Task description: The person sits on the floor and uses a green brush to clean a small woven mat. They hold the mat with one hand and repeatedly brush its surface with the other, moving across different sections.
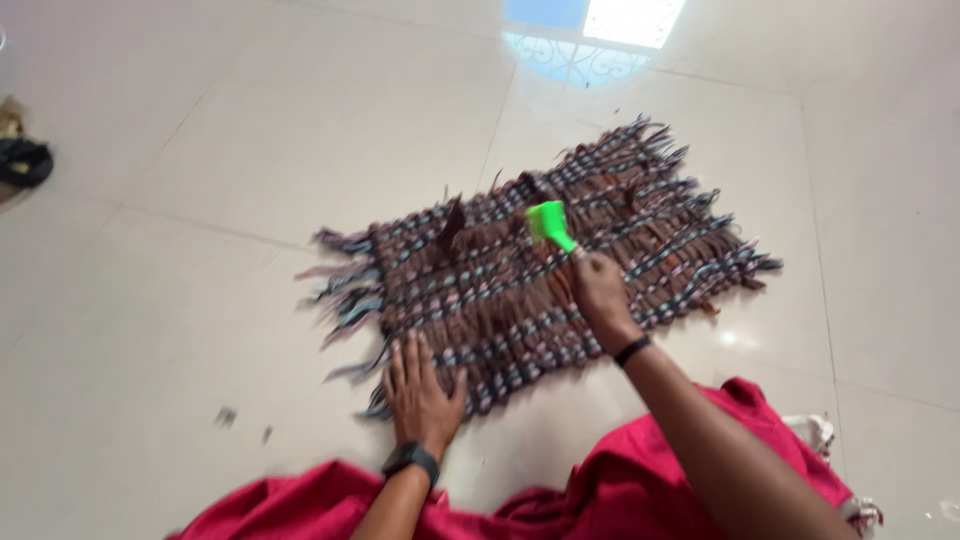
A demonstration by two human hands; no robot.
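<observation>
**Rug pinned flat, brush on its middle**

While the left hand point(420, 388) lies flat with fingers spread wide on the near edge of the rectangular woven rag rug in brown, blue and grey strips point(530, 270), the right hand point(598, 292) is closed around the handle of a bright green plastic brush point(551, 224). The brush head sits on the rug's middle, just beyond the right hand's knuckles; bristle contact can't be confirmed, the frame is blurred.

The rug lies skewed on the glossy white tiled floor point(200, 150), loose fringe fanning off its left end and right end. A black smartwatch point(410, 459) is on the left wrist, just off the rug's near edge; a thin black band point(632, 350) is on the right wrist, over the rug's near right corner. Red cloth garment point(640, 490) bunches on the floor on the near side of the rug. Two small dark specks point(226, 416) sit on the tiles near-left of the rug. A dark round object point(22, 160) is well apart, far left of the rug.
</observation>
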